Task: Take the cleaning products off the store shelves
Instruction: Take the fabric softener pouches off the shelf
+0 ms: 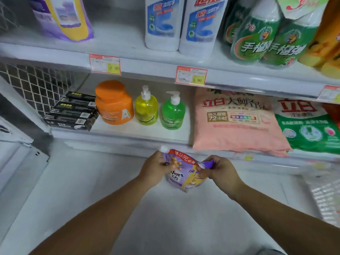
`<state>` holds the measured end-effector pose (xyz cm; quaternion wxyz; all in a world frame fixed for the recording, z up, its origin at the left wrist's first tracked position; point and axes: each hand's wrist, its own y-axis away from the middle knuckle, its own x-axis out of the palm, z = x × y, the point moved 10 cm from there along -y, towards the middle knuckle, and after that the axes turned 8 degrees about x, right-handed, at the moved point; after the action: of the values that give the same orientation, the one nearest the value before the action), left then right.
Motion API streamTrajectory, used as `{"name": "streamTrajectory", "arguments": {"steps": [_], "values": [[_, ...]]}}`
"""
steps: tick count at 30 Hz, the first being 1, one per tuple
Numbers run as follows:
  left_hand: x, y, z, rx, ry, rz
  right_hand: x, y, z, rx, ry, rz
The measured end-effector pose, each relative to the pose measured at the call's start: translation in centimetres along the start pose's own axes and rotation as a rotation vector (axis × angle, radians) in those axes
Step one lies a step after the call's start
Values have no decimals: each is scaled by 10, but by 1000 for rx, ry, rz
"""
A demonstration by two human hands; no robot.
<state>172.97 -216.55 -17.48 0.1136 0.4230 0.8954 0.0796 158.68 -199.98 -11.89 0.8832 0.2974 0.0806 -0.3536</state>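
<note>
Soft pouch pinched at both top corners, clear of the shelf

The left hand (155,167) has its fingers clamped on the corner by the white spout cap, the purple refill pouch (184,178) hangs between the hands in front of and below the lower shelf (119,137), and the right hand (219,172) has its fingers clamped on the opposite corner. The full weight appears to hang from two thin edges, so a slack pinch on either side could let the pouch swing or slip to the floor. Squeezing near the cap might stress the spout. On the shelf behind, the orange jar (114,103), yellow pump bottle (146,107) and green pump bottle (173,112) stand close together, so a hurried reach could topple one. The pink bag (237,122) overhangs the edge and may slide.
</note>
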Motion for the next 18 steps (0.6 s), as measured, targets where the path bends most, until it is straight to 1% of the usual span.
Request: {"name": "streamTrajectory", "arguments": {"steps": [2, 4, 8, 10, 13, 15, 18], "values": [[10, -4, 15, -6, -45, 24, 0, -5, -20, 35, 12, -24], [18, -4, 21, -10, -106, 51, -3, -8, -36, 76, -25, -51], [23, -7, 14, -25, -199, 58, -9, -10, -44, 146, -78, -57], [16, -5, 1, -28, -311, 80, -9, -9, -43, 171, -41, -29], [2, 3, -27, -27, -555, 223, -10, 3, -32, 183, 41, 14], [-20, 11, -60, 7, -648, 232, -15, 14, -6, 113, 127, 4], [-64, 21, -127, 150, -678, 108, -16, 36, 60, -112, 274, -56]]}}
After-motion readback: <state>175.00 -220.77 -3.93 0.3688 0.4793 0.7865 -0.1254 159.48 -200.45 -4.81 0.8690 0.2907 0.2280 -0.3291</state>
